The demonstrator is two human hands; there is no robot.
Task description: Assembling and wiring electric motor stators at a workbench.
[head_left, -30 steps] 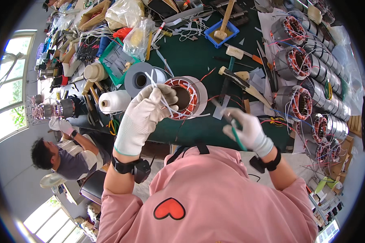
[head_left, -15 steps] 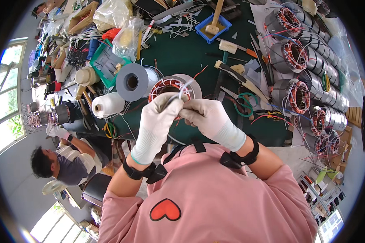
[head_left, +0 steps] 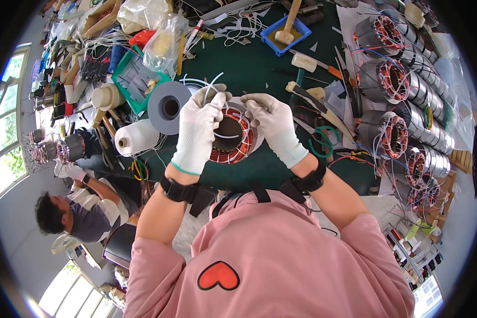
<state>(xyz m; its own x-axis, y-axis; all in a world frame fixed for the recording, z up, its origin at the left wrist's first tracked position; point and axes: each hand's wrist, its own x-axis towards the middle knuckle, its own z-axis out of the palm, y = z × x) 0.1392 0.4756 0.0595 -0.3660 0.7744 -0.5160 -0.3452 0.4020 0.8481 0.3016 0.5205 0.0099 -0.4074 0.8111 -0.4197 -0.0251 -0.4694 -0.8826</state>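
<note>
Left hand [head_left: 201, 119] and right hand [head_left: 275, 121] are drawn apart since the earlier frame, and more of the copper-wound stator [head_left: 245, 142] is exposed below and between them, on the green table [head_left: 238, 61]. White sleeving [head_left: 213, 82] is pinched between the left hand's curled fingers. The right hand's fingertips are bunched together; whether anything is gripped cannot be told. Beside the left hand a grey spool [head_left: 158, 108] is seen.

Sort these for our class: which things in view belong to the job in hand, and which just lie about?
Seemingly part of the job:
- copper-wound ring
- white strands, pinched in the left hand

Seemingly lying about:
- mallet in the blue tray
- green tray
</note>
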